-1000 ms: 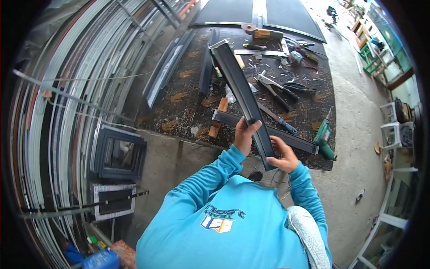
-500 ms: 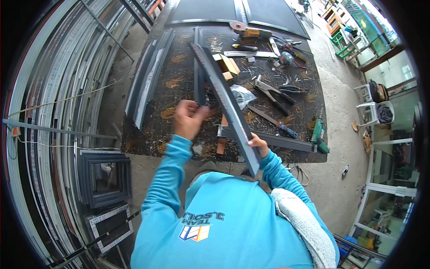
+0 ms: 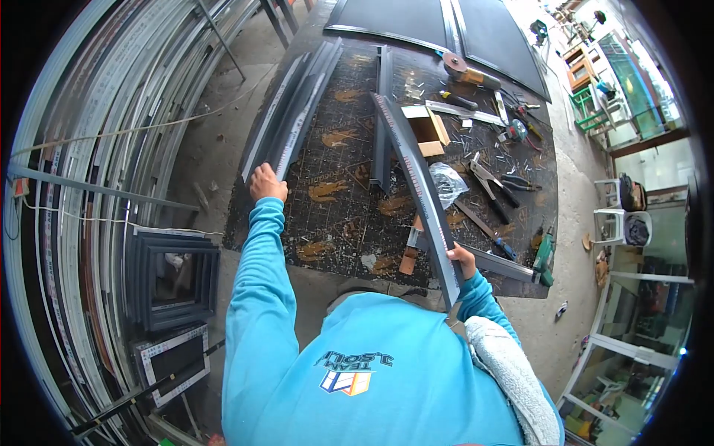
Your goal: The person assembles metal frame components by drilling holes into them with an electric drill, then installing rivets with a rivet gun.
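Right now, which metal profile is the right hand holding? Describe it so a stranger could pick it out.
Start at the dark workbench and find its near edge, where the right hand grips the long dark profile. Unlike the profiles lying flat on the bench, it is lifted, slanting away over the top.

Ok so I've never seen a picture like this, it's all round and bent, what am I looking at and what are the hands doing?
One camera sits on a person's head, looking down with a fisheye lens, which bends straight edges. The blue sleeves are that person's own arms. The right hand grips a long dark metal profile near its lower end, tilted up over the workbench. The left hand reaches out to the end of a bundle of dark profiles at the bench's left edge. On the bench lie pliers, a small cardboard box, an angle grinder and a green drill.
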A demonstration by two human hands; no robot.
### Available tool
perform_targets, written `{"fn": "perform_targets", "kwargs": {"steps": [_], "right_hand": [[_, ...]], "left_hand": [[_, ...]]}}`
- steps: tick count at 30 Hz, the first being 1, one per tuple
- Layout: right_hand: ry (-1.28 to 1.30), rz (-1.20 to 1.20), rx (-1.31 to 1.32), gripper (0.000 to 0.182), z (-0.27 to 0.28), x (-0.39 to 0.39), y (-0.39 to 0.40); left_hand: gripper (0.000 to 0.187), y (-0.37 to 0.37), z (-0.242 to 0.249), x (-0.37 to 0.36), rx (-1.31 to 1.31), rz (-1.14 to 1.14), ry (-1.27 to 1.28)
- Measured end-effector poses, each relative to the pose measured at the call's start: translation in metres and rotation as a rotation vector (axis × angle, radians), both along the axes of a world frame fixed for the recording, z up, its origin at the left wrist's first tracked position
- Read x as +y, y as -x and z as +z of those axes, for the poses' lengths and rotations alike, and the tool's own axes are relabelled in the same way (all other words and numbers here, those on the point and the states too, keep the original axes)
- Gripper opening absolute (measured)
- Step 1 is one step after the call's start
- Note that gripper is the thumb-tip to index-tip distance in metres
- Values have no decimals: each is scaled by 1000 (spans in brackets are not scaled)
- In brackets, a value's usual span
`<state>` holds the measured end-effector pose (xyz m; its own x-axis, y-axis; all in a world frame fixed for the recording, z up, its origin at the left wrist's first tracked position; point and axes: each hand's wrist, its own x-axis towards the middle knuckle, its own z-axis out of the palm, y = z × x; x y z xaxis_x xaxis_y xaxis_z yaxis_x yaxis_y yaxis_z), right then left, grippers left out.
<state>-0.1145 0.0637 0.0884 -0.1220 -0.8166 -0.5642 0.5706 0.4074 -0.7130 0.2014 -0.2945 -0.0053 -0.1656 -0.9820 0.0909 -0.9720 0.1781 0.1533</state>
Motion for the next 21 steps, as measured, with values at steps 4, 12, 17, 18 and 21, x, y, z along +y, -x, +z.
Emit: {"fn": "perform_targets", "kwargs": {"steps": [4, 12, 17, 18, 21], "right_hand": [[-38, 18, -64, 57, -25, -21, 10], [163, 94, 166, 69, -39, -71, -11], [192, 77, 177, 70, -31, -79, -16], [148, 62, 154, 70, -28, -77, -17], [94, 38, -21, 70, -23, -68, -13]], "left_hand": [[13, 20, -4, 18, 5, -270, 220], [35, 26, -7, 35, 209, -239, 22], [38, 19, -4, 44, 351, -255, -36], [37, 21, -4, 47, 365, -267, 26], [34, 30, -4, 61, 550, -305, 65]]}}
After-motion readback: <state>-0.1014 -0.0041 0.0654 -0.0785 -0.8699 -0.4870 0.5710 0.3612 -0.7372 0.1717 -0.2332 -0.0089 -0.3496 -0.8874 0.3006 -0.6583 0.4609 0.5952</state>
